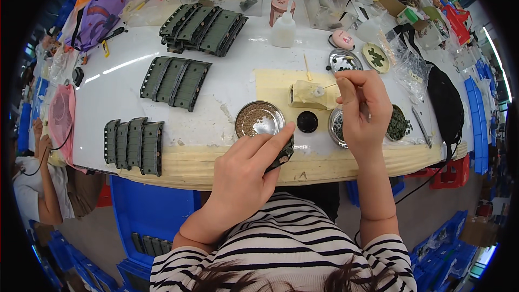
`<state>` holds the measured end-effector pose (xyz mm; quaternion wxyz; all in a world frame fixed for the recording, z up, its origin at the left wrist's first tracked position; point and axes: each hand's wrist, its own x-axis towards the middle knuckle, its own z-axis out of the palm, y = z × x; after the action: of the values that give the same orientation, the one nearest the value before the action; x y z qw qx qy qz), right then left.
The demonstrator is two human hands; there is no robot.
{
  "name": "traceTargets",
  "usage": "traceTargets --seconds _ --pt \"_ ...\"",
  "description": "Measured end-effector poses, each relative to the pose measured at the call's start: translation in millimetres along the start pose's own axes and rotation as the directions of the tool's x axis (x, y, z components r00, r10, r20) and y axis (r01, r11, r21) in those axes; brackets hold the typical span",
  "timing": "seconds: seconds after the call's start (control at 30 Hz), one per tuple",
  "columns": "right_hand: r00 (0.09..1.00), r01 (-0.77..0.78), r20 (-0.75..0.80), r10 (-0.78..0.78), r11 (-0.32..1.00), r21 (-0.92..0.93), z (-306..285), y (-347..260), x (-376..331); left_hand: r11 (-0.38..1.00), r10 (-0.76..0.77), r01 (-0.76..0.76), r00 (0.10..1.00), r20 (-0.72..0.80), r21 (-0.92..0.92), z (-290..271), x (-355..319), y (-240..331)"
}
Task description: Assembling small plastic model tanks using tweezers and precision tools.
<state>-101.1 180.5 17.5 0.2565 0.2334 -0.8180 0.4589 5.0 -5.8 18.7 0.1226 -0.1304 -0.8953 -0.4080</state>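
My left hand (243,170) is closed around a dark green curved part (282,156) at the table's front edge. Most of that part is hidden under my fingers. My right hand (365,108) pinches a thin stick (328,85) between thumb and forefinger. The stick's far end is at the whitish nozzle (318,92) of a tape-covered block (303,97). Between my hands is a round black cap or dish (307,121). Close to my left fingers, a round metal dish (238,124) holds small brown pieces. Another metal dish (333,130) is partly covered by my right hand.
Ribbed green panels lie at left: a stack (203,27), one panel (175,82) and a nearer group (134,146). A squeeze bottle (284,30) stands behind. Tweezers (421,127) and dark green pieces (399,125) are at right. Below the table is a blue crate (154,200). Another person (43,184) sits left.
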Motion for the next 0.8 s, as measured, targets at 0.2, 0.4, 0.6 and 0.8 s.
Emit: traceTargets --seconds 0.2,0.4,0.6,0.8 --pt "0.991 0.023 0.135 -0.006 0.993 -0.119 3 1 0 0.997 0.022 -0.026 0.998 -0.066 -0.072 1 2 -9" --pt "0.994 0.021 0.113 -0.01 0.994 -0.104 -5 -11 -1 0.841 -0.068 0.02 0.995 -0.069 -0.541 10 1 -19" --pt "0.974 0.219 0.039 -0.222 0.973 0.076 -40 -55 -6 0.621 -0.063 0.103 0.995 0.082 -0.777 9 -4 -21" --pt "0.971 0.125 0.177 -0.158 0.974 0.187 -46 -82 -15 0.509 -0.021 0.074 0.997 0.074 -0.858 15 -5 -21"
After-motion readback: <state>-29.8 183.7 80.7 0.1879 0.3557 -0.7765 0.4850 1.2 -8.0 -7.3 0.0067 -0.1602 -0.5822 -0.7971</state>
